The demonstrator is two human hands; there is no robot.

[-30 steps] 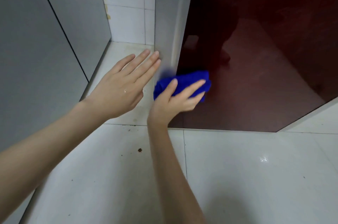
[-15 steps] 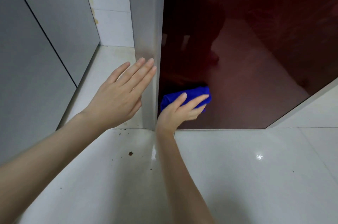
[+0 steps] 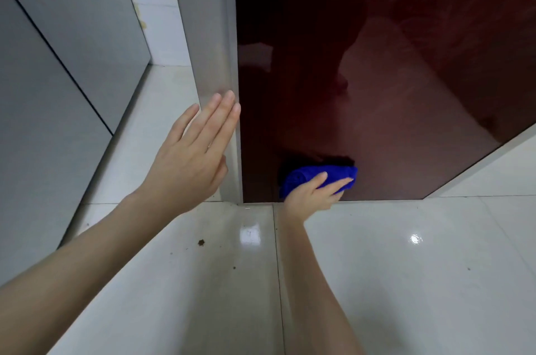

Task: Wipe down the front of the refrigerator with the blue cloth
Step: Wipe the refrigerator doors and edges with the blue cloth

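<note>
The refrigerator front (image 3: 391, 93) is a glossy dark red panel that reaches down to the floor. My right hand (image 3: 314, 195) presses the folded blue cloth (image 3: 307, 177) against the bottom of that panel, just above the floor line. My left hand (image 3: 191, 154) is flat with the fingers together and straight, held at the grey left side edge of the refrigerator (image 3: 214, 50); nothing is in it. Whether its fingertips touch the edge I cannot tell.
Glossy white floor tiles (image 3: 406, 267) lie in front, with a small brown speck (image 3: 201, 242) near my left forearm. Grey cabinet doors (image 3: 58, 50) stand at the left, with a narrow tiled gap between them and the refrigerator.
My right hand has slid the blue cloth down and to the right along the refrigerator front, to its bottom edge. My left hand stayed beside the grey edge.
</note>
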